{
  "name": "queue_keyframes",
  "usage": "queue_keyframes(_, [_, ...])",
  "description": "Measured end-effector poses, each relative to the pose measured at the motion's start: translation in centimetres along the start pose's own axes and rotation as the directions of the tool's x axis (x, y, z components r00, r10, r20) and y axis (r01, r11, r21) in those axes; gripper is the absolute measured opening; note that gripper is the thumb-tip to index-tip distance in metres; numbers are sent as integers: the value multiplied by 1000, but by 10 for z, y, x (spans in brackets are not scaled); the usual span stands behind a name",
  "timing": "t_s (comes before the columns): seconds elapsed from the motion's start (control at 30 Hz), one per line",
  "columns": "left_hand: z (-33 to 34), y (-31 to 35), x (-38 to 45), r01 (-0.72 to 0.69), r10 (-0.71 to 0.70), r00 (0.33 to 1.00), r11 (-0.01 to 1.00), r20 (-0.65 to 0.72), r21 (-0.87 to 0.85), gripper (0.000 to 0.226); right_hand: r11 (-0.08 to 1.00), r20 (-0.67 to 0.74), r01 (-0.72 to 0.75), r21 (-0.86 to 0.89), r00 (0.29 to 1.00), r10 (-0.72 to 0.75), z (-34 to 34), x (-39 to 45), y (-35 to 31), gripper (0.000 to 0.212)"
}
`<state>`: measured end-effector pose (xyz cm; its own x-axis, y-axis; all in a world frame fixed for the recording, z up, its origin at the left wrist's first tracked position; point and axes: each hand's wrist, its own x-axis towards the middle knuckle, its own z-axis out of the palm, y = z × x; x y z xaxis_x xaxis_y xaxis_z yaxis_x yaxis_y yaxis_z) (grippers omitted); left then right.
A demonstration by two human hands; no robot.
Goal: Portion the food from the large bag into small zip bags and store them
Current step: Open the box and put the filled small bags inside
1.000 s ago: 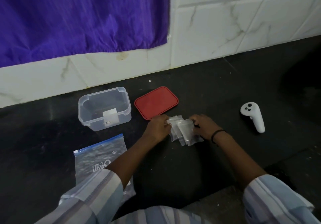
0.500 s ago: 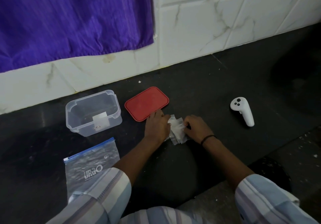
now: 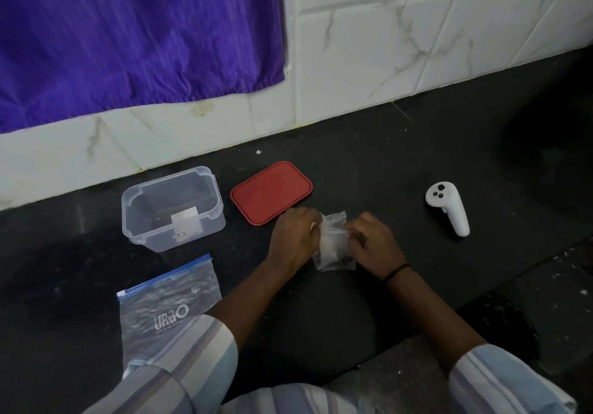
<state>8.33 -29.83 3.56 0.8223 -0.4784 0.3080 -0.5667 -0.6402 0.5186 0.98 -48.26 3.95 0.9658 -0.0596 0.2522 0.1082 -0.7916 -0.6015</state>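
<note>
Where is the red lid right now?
In the head view, the red lid lies flat on the dark counter, between the clear tub and the white controller.

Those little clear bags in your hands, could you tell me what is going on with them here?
A person is handling a bunch of small zip bags on the dark counter, the left hand and right hand each gripping one side. The large bag lies flat near the left sleeve. The clear tub sits open by the wall, its red lid beside it. A white controller lies to the right. Nothing looks portioned yet.
</note>
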Motion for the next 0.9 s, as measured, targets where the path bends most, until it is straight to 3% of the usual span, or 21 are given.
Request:
queue_keyframes(0.13, [-23,12,-2,163,-156,986,857,55,-489,11,963,-47,-24,268,998,38,-26,1,-33,14])
queue_keyframes(0.27, [-68,14,-5,112,-247,962,743,-114,-660,6,914,-98,54,401,995,-16,-41,17,-83,9])
queue_keyframes(0.4, [-129,-16,-7,53,-364,866,749,-343,-660,11,889,-180,132,439,982,-57,-31,49,-134,15])
queue_keyframes(0.57, [-189,-83,-25,129,-440,733,838,-518,-530,13,902,-86,211,377,978,-192,23,108,-186,26])
queue_keyframes(0.67, [-206,-122,-34,272,-492,716,850,-496,-450,13,914,51,193,358,973,-226,59,139,-205,31])
queue_keyframes(0.8, [-218,-168,-40,520,-636,646,772,-423,-366,27,950,204,123,288,961,-187,105,170,-224,29])
queue_keyframes(0.9, [-217,-180,-35,620,-695,651,719,-305,-315,27,979,301,75,192,945,-131,128,185,-226,31])
